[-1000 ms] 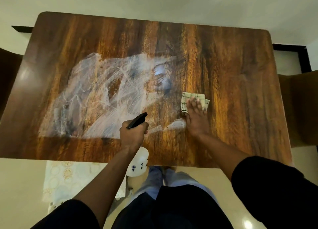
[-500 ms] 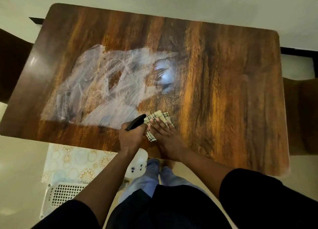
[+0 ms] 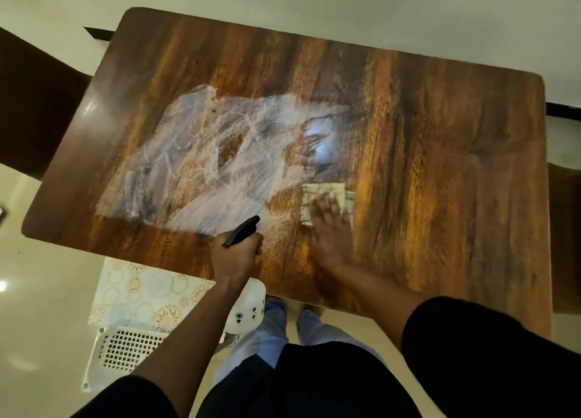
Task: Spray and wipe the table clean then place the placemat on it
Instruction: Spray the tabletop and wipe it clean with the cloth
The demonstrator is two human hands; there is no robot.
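The dark wooden table [image 3: 440,166] carries a wide white smear [image 3: 201,166] of streaks over its left half. My right hand [image 3: 330,229] lies flat, fingers straight, pressing a checked cloth [image 3: 345,197] onto the wood just right of the smear. My left hand [image 3: 235,257] grips a spray bottle at the table's near edge: its black nozzle [image 3: 242,233] points up-right, and its white body [image 3: 246,310] hangs below the edge. A patterned placemat [image 3: 141,295] lies on a white perforated basket [image 3: 125,351] on the floor at lower left.
Dark chairs stand at the left [image 3: 31,109] and right [image 3: 566,229] ends of the table. A pale wall [image 3: 314,2] runs behind it. My legs [image 3: 283,339] stand at the near edge on the shiny tiled floor [image 3: 41,307].
My right hand slid the cloth right and away from my left hand, back out to the right of the smear. The left hand stayed with the bottle. The view tilted.
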